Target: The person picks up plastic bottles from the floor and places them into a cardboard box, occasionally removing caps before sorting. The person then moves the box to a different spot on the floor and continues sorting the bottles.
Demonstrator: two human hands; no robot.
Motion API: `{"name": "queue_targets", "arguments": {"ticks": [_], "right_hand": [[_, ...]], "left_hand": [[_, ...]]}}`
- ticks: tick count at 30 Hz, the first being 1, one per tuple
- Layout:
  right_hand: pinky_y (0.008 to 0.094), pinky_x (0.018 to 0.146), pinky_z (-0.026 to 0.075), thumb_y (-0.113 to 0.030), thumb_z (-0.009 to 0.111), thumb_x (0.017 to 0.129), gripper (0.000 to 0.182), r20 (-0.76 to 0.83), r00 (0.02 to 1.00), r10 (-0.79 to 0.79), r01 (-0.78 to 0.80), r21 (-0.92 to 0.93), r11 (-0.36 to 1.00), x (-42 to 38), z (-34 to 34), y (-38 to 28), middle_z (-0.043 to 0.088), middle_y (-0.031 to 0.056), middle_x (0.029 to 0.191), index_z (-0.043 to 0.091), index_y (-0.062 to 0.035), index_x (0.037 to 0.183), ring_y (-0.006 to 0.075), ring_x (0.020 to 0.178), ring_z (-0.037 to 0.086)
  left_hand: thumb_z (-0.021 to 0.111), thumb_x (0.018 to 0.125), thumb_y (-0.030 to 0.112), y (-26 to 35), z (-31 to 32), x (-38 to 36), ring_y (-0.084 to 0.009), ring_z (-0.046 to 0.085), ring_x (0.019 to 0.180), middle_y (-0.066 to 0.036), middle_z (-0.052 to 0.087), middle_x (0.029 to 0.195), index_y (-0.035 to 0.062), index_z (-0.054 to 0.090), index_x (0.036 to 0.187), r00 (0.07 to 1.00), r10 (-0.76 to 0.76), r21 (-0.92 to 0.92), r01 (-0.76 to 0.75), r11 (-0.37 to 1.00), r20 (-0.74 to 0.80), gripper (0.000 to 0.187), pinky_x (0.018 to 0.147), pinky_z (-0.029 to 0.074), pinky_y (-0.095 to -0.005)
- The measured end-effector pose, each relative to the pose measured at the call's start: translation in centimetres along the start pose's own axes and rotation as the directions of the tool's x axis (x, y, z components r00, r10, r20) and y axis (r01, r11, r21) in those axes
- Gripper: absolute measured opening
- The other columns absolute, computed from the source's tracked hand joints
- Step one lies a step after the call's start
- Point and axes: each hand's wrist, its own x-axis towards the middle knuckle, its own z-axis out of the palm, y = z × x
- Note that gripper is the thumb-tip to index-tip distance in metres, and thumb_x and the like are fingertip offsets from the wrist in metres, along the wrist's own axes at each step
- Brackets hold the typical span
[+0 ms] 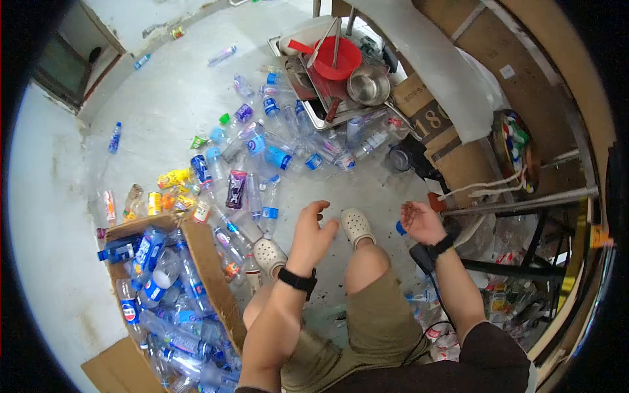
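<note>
My left hand (314, 229) hovers over the floor in front of my knees, thumb apart from bent fingers, with nothing in it. My right hand (422, 223) is raised at the right, palm turned up and fingers loosely curled, also holding nothing. A small blue object (400, 228), perhaps a bottle cap, shows beside its fingers. Left of my legs stands a cardboard box (208, 262) filled with plastic bottles (177, 334). Nearest my left hand on the floor is a clear bottle with a blue label (270, 203). A purple-labelled bottle (236, 190) lies farther left.
Many loose bottles (278, 157) cover the floor ahead. Beyond them sit a metal tray (321, 121), a red pan (347, 56) and a steel pot (368, 86). Flattened cardboard (452, 157) and a metal bar (524, 202) stand at the right, with more bottles (511, 301) below.
</note>
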Motion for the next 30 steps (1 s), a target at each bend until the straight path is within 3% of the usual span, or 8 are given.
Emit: {"name": "queue_targets", "arguments": {"ticks": [6, 9, 11, 14, 19, 24, 28, 30], "right_hand": [[0.0320, 0.074, 0.051, -0.010, 0.059, 0.083, 0.015, -0.202, 0.973, 0.113, -0.174, -0.318, 0.932, 18.3, -1.8, 1.3, 0.062, 0.0104, 0.084, 0.053, -0.0016, 0.095, 0.0211, 0.081, 0.060], [0.0349, 0.079, 0.050, -0.018, 0.066, 0.078, 0.041, -0.159, 0.987, 0.002, -0.124, -0.760, 0.637, 26.0, -1.4, 2.5, 0.063, 0.0147, 0.093, 0.048, 0.0008, 0.109, 0.0259, 0.089, 0.061], [0.0379, 0.084, 0.048, -0.025, 0.068, 0.076, 0.054, -0.094, 0.903, -0.420, -0.165, -0.977, -0.135, 29.5, 0.2, 4.1, 0.058, 0.0187, 0.111, 0.046, -0.0001, 0.118, 0.0305, 0.098, 0.059], [0.0395, 0.095, 0.042, -0.031, 0.075, 0.062, 0.079, 0.079, 0.865, -0.496, -0.087, -0.949, -0.303, 33.1, 0.3, 5.7, 0.053, 0.0246, 0.121, 0.040, 0.0006, 0.127, 0.0365, 0.114, 0.052], [0.0408, 0.093, 0.044, -0.027, 0.074, 0.062, 0.071, -0.004, 0.897, -0.443, -0.169, -0.927, -0.334, 33.9, 1.8, 6.5, 0.055, 0.0216, 0.120, 0.046, -0.0025, 0.122, 0.0357, 0.109, 0.055], [0.0346, 0.086, 0.046, -0.021, 0.076, 0.061, 0.060, 0.101, 0.992, -0.079, 0.074, -0.953, -0.293, 26.8, 4.4, 5.8, 0.062, 0.0161, 0.103, 0.051, -0.0018, 0.112, 0.0288, 0.100, 0.059], [0.0363, 0.094, 0.041, -0.019, 0.077, 0.065, 0.064, 0.610, 0.763, 0.215, 0.641, -0.669, -0.376, 17.6, 9.2, 5.1, 0.056, 0.0136, 0.113, 0.049, -0.0055, 0.120, 0.0274, 0.109, 0.053], [0.0363, 0.096, 0.040, -0.020, 0.077, 0.066, 0.066, 0.603, 0.741, 0.297, 0.672, -0.665, -0.327, 13.5, 13.2, 4.7, 0.055, 0.0137, 0.117, 0.047, -0.0049, 0.123, 0.0266, 0.112, 0.051]], "left_hand": [[0.061, 0.076, 0.007, 2.6, -3.2, 3.1, -0.0278, 0.055, 0.100, -0.016, 0.058, 0.107, -0.0004, 0.054, 0.113, 0.995, 0.084, 0.064, -0.080, 0.995, -0.059, 0.038, 0.089, 0.043, -0.0357], [0.061, 0.075, 0.005, 2.4, -3.7, 4.1, -0.0314, 0.055, 0.099, -0.017, 0.057, 0.105, -0.0001, 0.054, 0.112, 0.994, 0.081, 0.156, -0.069, 0.985, -0.073, 0.037, 0.087, 0.043, -0.0374], [0.062, 0.075, 0.004, 2.7, -3.8, 4.8, -0.0345, 0.054, 0.098, -0.018, 0.057, 0.104, 0.0001, 0.054, 0.111, 0.992, 0.116, 0.193, -0.103, 0.976, -0.055, 0.038, 0.087, 0.043, -0.0382], [0.062, 0.074, 0.006, 2.9, -4.6, 5.2, -0.0352, 0.052, 0.101, -0.016, 0.055, 0.109, 0.0021, 0.052, 0.114, 0.997, 0.052, 0.231, -0.039, 0.972, -0.052, 0.041, 0.090, 0.039, -0.0403], [0.063, 0.074, 0.009, 2.3, -5.5, 5.6, -0.0340, 0.050, 0.106, -0.016, 0.053, 0.114, 0.0042, 0.050, 0.115, 0.995, -0.011, 0.245, 0.036, 0.969, -0.104, 0.043, 0.092, 0.034, -0.0414], [0.064, 0.073, 0.005, 2.2, -5.1, 6.0, -0.0353, 0.048, 0.106, -0.017, 0.052, 0.111, 0.0039, 0.045, 0.123, 0.991, -0.008, 0.318, 0.049, 0.947, -0.130, 0.054, 0.088, 0.040, -0.0416], [0.068, 0.071, 0.000, 3.5, -4.7, 6.4, -0.0320, 0.052, 0.099, -0.017, 0.053, 0.106, 0.0044, 0.046, 0.123, 0.975, 0.039, 0.209, 0.007, 0.978, -0.218, 0.057, 0.078, 0.047, -0.0368], [0.068, 0.071, 0.000, 3.0, -4.5, 6.2, -0.0317, 0.053, 0.095, -0.016, 0.052, 0.103, 0.0053, 0.050, 0.118, 0.986, 0.071, 0.219, -0.037, 0.975, -0.150, 0.051, 0.076, 0.047, -0.0360]]}}
